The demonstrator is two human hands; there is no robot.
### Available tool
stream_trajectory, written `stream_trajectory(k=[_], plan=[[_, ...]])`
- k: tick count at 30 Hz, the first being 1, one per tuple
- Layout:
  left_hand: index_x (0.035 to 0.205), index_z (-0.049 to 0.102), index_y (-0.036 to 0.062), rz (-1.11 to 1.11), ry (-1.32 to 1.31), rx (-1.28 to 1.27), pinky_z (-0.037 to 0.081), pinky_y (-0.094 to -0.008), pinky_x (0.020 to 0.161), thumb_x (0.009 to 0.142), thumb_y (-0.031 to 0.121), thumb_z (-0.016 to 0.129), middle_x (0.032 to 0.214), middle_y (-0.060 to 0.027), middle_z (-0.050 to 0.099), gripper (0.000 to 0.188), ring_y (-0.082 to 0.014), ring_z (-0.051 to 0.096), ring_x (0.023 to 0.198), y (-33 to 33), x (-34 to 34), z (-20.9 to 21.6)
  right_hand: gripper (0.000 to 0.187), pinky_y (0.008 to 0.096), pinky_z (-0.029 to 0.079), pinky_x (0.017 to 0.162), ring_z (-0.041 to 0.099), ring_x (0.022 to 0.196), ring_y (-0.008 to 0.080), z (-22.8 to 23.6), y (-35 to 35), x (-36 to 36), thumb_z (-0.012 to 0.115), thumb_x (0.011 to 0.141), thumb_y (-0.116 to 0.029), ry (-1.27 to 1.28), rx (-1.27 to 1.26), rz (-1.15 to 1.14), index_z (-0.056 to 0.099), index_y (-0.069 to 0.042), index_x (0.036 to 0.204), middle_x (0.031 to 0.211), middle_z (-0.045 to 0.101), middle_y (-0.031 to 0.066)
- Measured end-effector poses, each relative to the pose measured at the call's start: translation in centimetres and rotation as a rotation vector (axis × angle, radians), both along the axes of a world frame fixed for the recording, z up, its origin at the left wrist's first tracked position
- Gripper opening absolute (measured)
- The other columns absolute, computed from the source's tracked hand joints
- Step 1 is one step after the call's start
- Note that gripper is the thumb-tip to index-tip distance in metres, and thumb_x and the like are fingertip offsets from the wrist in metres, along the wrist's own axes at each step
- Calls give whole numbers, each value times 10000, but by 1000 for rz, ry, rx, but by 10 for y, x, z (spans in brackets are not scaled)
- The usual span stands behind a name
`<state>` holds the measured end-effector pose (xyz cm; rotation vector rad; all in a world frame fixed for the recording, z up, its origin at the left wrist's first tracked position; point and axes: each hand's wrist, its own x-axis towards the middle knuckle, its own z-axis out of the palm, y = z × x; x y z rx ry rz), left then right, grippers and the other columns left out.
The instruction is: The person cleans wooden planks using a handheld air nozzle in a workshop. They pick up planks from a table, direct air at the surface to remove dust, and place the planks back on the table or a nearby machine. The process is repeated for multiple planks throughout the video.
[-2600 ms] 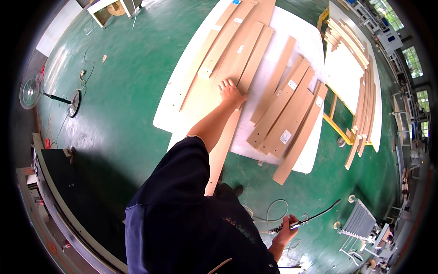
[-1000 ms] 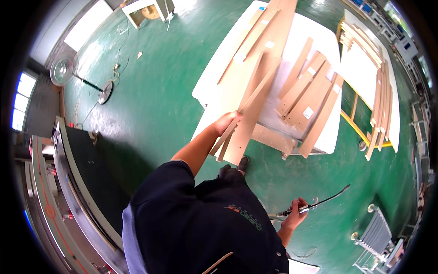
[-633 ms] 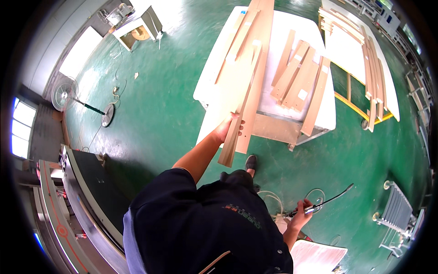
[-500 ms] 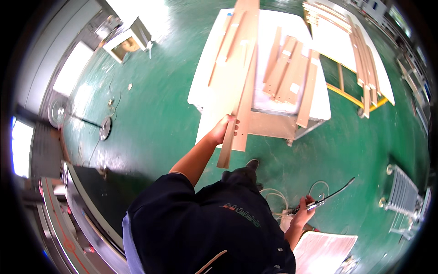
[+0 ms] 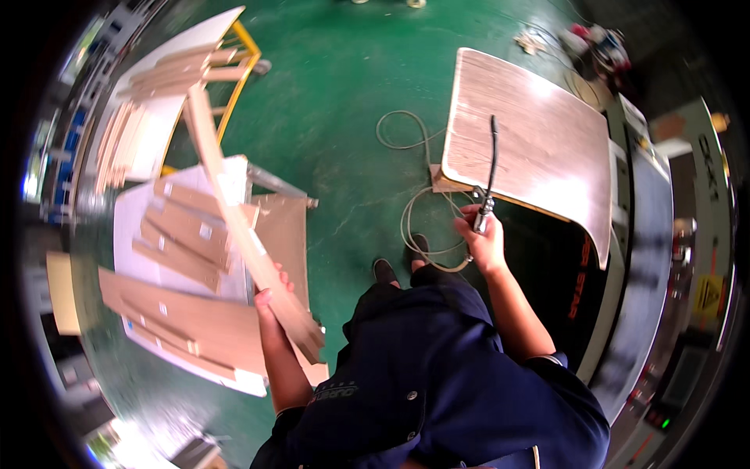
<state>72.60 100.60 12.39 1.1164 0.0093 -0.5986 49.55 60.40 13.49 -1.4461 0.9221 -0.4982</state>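
My left hand [image 5: 275, 301] is closed around a long, narrow wooden board [image 5: 248, 246] near its lower end. The board slants up and away to the far left, above the table of panels; it may be more than one strip, but blur hides this. In my right hand [image 5: 488, 241] is an air blow gun [image 5: 483, 209] with a long, thin dark nozzle pointing away from me. A pale air hose [image 5: 409, 219] lies coiled on the floor near my feet, partly beside the blow gun hand.
At left, a white-topped table [image 5: 129, 211] carries several wooden panels [image 5: 183, 234]. Behind it stands a yellow-framed cart [image 5: 233, 102] stacked with strips. A wood-grain board with rounded corners [image 5: 523, 129] lies at right, beside a large machine [image 5: 637, 289]. Cables and bundled items sit at far right.
My body and view have turned to the right, so the tables now lie at left and the wood-grain board ahead at right. Both hands keep their holds.
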Motion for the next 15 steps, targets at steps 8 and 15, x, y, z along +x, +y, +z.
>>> stream_trajectory(k=[8, 15], plan=[[1345, 465, 37, -632, -146, -22, 518, -310, 707, 657, 364, 710, 1203, -102, 521, 800, -180, 558, 922, -218, -18, 4, 184, 206, 366, 547, 465, 635, 25, 3, -16, -166, 750, 893, -97, -46, -26, -605, 663, -64, 1052, 796, 566, -58], [1274, 498, 21, -1120, -200, 12, 516, -298, 730, 707, 354, 659, 1152, -97, 527, 677, -167, 561, 902, -412, -139, 5, 195, 205, 374, 534, 479, 627, 24, -22, -29, -320, 737, 900, -122, -78, -53, -940, 662, -69, 1072, 791, 594, -47]])
